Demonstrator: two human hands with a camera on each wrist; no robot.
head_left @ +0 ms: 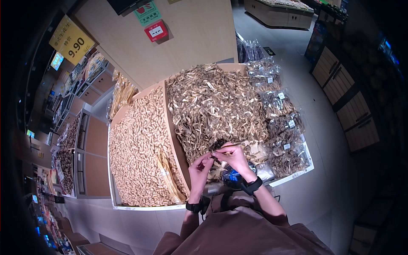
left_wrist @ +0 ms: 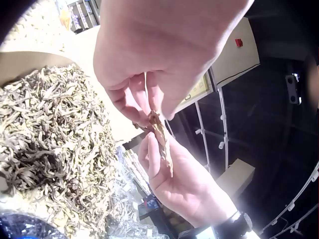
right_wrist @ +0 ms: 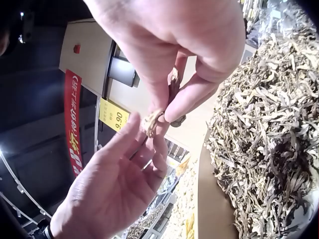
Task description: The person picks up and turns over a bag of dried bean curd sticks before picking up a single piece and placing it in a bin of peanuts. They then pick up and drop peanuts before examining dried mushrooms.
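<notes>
Dried mushroom piece [left_wrist: 160,139]: it sits between the fingertips of both hands, above the near part of the dried mushroom heap [head_left: 212,102], toward 6 o'clock in the head view. The left hand [head_left: 199,170] pinches it, fingers bent and almost closed; the right hand [head_left: 233,158] also pinches, thumb against fingers with only a thin gap. The right wrist view shows a dark part in the right fingers and a pale end by the left fingertips; whether this is one piece or two, I cannot tell.

A tan divider [head_left: 172,127] stands at 10 o'clock from the hands, separating the heap from the peanuts [head_left: 138,140]. The counter's white edge [head_left: 148,208] runs below the peanuts at 7 o'clock; at 3 o'clock, past the packed bags [head_left: 278,104], open floor [head_left: 314,127] reaches toward the cabinets [head_left: 344,89]. A blue-and-clear package [head_left: 233,175] lies just below the right hand, leaving little room there.

Counted: two hands, two black wristbands [head_left: 251,185], one divider, one bundle of yellow sticks [head_left: 168,178] at 8 o'clock, one yellow price sign [head_left: 71,40] at 10 o'clock, and four white labels visible on the packed bags
</notes>
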